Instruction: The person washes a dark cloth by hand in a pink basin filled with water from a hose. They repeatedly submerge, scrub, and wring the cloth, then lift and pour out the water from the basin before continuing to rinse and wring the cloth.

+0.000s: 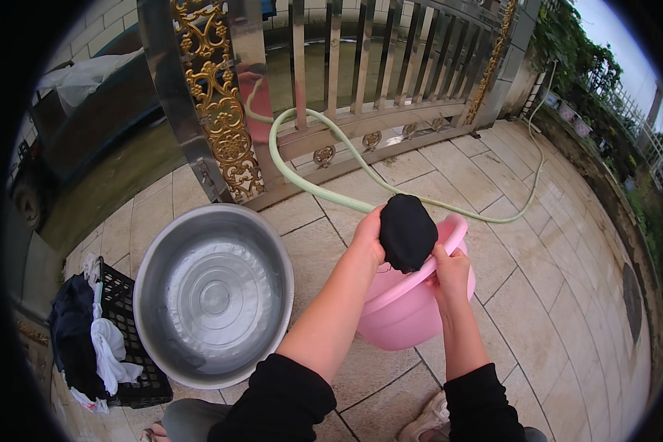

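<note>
A bunched black cloth (409, 232) is held in my left hand (371, 237), above the far rim of a pink plastic basin (400, 326). The basin is tilted. My right hand (452, 271) grips its thick rim, with the thumb close to the cloth's lower edge. A pale green hose (331, 194) runs up to my left hand and passes out of sight there; whether the cloth covers its end, I cannot tell. Left of my arms stands a wide metal basin (215, 298) with a shiny ringed bottom.
A black plastic crate (138, 381) with dark and white clothes (77, 331) stands left of the metal basin. Ahead is a metal gate (364, 72) with gold ornament. The hose loops past its bars and across the tiles (536, 309). A shoe (428, 417) is below.
</note>
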Demonstrator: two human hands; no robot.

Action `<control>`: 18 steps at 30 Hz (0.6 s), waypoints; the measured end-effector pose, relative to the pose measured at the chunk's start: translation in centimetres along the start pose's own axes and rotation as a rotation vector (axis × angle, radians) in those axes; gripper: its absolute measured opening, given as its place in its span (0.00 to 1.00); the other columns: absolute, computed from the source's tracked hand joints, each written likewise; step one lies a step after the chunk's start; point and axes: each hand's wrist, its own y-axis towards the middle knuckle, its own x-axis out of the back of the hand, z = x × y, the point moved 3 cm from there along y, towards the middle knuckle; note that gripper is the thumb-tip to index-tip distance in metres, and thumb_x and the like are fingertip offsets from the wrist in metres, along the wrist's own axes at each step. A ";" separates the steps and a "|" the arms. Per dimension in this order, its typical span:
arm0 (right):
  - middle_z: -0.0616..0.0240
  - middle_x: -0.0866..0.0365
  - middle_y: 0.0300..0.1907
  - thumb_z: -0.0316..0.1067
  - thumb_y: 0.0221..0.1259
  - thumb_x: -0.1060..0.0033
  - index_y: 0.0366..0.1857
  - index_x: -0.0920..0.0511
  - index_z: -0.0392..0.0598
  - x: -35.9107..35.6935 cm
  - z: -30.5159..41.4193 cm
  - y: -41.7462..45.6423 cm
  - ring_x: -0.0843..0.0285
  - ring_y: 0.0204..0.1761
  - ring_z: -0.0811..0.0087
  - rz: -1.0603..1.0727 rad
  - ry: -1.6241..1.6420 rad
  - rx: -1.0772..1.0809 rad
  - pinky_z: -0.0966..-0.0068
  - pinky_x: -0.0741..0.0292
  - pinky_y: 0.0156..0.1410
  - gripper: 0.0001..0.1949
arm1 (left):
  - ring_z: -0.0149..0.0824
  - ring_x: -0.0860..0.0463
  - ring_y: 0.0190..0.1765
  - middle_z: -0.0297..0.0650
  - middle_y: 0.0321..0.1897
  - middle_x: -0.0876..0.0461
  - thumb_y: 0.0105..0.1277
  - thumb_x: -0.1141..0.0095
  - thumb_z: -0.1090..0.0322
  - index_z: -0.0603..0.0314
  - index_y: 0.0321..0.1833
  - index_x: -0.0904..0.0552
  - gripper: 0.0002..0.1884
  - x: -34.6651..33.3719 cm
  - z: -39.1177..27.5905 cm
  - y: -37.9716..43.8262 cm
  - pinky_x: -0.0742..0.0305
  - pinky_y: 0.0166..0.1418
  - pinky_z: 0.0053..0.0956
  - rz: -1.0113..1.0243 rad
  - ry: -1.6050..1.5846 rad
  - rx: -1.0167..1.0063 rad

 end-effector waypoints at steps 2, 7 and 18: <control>0.61 0.29 0.14 0.29 0.48 0.46 0.23 0.31 0.37 -0.4 0.4 0.3 0.34 0.08 0.74 0.027 -0.014 0.043 0.80 0.39 0.07 0.07 | 0.37 0.20 0.33 0.41 0.31 0.19 0.60 0.53 0.61 0.62 0.35 0.22 0.11 0.0 -0.3 -0.3 0.22 0.41 0.36 0.019 -0.009 -0.002; 0.62 0.29 0.14 0.31 0.46 0.46 0.22 0.30 0.38 2.3 2.0 1.9 0.37 0.07 0.75 -0.004 -0.048 0.111 0.79 0.44 0.06 0.07 | 0.37 0.20 0.33 0.41 0.31 0.20 0.59 0.52 0.61 0.62 0.35 0.23 0.11 -0.7 -0.4 -0.2 0.22 0.41 0.37 0.013 0.023 -0.016; 0.43 0.25 0.22 0.40 0.43 0.44 0.19 0.30 0.36 1.5 5.6 -1.0 0.25 0.29 0.47 -0.158 -1.076 0.472 0.59 0.29 0.37 0.14 | 0.36 0.20 0.33 0.39 0.32 0.20 0.59 0.50 0.61 0.61 0.36 0.23 0.10 -0.2 0.4 0.1 0.23 0.40 0.33 0.028 -0.032 -0.040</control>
